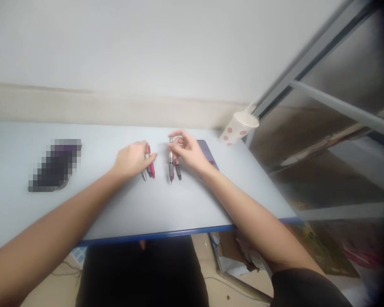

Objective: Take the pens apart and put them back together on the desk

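Pink-barrelled pen (152, 167) and a slim grey pen (149, 170) lie beneath our left grip (132, 160) on the pale blue-grey tabletop (192, 209), its fingers draped over their upper ends, though we cannot tell whether it is closed on them. Just beside them, we note the curled, half-open right grip (188, 151) at the upper end of a clear-and-silver pen (170, 168), with a dark grey pen (178, 172) alongside; contact is unclear. Pens this slim favour a light, centred pinch at mid-barrel, since pressure at one end could pivot or roll them.
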A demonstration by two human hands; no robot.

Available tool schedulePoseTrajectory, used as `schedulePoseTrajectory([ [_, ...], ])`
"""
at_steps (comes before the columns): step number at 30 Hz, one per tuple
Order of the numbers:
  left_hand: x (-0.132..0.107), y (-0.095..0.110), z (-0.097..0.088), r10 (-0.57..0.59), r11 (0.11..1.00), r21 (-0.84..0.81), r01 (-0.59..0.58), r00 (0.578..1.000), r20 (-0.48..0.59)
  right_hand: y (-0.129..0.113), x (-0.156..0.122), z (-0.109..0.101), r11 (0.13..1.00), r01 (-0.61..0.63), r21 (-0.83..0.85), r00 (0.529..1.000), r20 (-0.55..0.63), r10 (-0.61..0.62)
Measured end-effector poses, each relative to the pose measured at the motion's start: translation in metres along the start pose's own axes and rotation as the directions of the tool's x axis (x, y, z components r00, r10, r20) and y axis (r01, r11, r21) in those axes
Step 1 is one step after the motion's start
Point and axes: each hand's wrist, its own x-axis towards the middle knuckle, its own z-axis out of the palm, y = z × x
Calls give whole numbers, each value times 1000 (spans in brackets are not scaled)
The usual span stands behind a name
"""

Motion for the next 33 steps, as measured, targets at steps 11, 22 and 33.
schedulePoseTrajectory([
  [11, 2, -9, 3, -23, 994, -107, 26, 999, 25, 5, 25, 12, 998, -64, 0, 998, -29, 64],
  [22, 2, -12, 7, 55, 994, -95, -55, 998, 4, 14, 21, 9, 997, -22, 69, 999, -31, 24],
  [33, -4, -7, 5, 65, 998, -15, -65, 998, -5, 11, 17, 14, 999, 21, 41, 999, -51, -19],
])
